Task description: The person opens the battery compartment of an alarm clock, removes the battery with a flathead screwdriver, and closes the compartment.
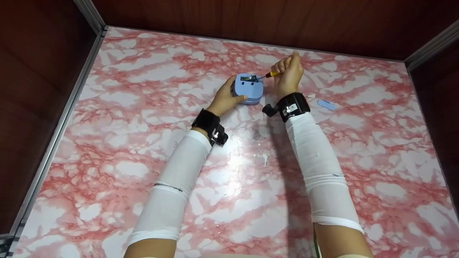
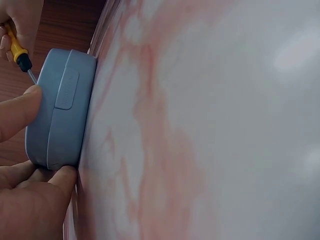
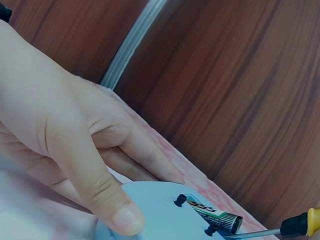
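Observation:
A light-blue rounded case (image 1: 251,92) stands on the table with its battery slot facing up. My left hand (image 1: 226,97) grips it from the left, thumb on the near top edge and fingers at the far side. In my right hand (image 1: 289,74) is a screwdriver (image 1: 273,73) with a yellow and black handle, held in curled fingers. Its metal tip reaches into the slot at the right end. The right wrist view shows a battery (image 3: 215,216) tilted up from the slot, the screwdriver shaft (image 3: 255,233) close by its raised end.
To the right of my right wrist lies a small light-blue cover piece (image 1: 326,104). The table (image 1: 143,143) has a red and white marbled top. Dark wood-grain panels (image 1: 251,21) border it at the back and both sides.

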`<state>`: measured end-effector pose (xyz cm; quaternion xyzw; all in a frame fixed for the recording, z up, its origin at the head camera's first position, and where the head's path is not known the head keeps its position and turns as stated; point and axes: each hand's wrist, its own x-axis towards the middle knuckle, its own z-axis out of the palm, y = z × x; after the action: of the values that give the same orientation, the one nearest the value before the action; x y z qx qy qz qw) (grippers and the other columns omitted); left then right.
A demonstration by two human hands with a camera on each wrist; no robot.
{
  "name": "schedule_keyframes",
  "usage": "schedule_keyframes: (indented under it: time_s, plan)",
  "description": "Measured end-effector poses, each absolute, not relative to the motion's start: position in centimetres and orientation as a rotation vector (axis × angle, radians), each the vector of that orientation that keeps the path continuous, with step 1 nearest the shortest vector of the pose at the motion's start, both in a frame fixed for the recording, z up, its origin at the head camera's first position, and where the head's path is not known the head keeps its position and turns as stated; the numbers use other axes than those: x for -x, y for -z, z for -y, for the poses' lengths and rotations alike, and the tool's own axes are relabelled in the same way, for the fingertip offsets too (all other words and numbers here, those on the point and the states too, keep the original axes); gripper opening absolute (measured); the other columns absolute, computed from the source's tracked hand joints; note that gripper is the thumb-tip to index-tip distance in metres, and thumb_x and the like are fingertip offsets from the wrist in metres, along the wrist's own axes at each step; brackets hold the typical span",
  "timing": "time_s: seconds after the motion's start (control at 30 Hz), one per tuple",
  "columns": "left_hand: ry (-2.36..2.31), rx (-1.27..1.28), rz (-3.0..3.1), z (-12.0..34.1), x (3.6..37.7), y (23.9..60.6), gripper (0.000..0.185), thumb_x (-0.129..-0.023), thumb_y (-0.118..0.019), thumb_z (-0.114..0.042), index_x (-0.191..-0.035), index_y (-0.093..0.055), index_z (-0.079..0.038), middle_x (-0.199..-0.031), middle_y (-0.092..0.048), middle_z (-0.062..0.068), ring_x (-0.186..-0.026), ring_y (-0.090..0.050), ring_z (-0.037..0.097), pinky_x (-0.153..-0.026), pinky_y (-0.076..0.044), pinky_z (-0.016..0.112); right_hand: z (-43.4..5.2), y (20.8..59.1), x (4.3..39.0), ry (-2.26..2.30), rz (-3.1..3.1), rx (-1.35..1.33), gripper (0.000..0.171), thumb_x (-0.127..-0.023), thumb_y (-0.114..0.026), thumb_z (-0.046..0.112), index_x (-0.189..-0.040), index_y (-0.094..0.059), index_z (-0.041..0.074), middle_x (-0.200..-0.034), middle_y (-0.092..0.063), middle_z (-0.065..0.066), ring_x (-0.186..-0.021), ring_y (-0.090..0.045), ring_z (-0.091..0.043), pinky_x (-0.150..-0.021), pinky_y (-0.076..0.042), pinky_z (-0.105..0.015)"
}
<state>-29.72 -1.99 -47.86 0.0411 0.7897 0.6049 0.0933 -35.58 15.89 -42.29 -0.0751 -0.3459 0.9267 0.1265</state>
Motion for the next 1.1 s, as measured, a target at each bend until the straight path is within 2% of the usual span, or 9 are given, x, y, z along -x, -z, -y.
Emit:
schedule_keyframes:
  time_s: [0.37,0.73,0.97,1.1]
  plan:
    - [-1.828,-0.117,-2.32,1.8,29.5,47.4,0.086,-0.092,-0.074,-0.007,-0.161,-0.022,-0.003,-0.163,-0.031,0.017,-0.149,-0.03,0.026,-0.119,-0.024,0.024,-17.3,41.2,35.2,-2.671,1.019,0.115,0.057,-0.112,-0.032,0.015,-0.056,-0.023,0.008,-0.052,-0.019,0.001,-0.045,-0.022,-0.011,-0.049,-0.024,-0.025]
    - [-1.861,-0.124,-2.294,1.6,29.6,47.9,0.087,-0.092,-0.073,-0.004,-0.161,-0.021,-0.002,-0.163,-0.031,0.015,-0.15,-0.029,0.024,-0.118,-0.021,0.019,-19.8,40.3,34.6,-2.594,1.107,0.087,0.057,-0.113,-0.033,0.018,-0.057,-0.023,0.007,-0.052,-0.022,-0.001,-0.046,-0.023,-0.012,-0.048,-0.024,-0.025]
    - [-1.797,-0.112,-2.329,1.7,29.8,48.0,0.087,-0.093,-0.074,-0.009,-0.161,-0.02,-0.004,-0.164,-0.029,0.014,-0.151,-0.027,0.023,-0.118,-0.023,0.02,-22.0,40.6,33.6,-2.456,1.351,-0.031,0.06,-0.112,-0.035,0.016,-0.053,-0.027,0.007,-0.05,-0.023,-0.001,-0.046,-0.023,-0.011,-0.05,-0.022,-0.025]
    - [-1.805,-0.117,-2.321,1.8,29.8,48.0,0.086,-0.094,-0.073,-0.009,-0.161,-0.02,-0.005,-0.165,-0.028,0.014,-0.151,-0.026,0.023,-0.118,-0.022,0.02,-23.4,40.9,32.9,-2.287,1.547,-0.188,0.06,-0.111,-0.036,0.015,-0.052,-0.026,0.007,-0.05,-0.022,0.001,-0.045,-0.021,-0.009,-0.049,-0.021,-0.024]
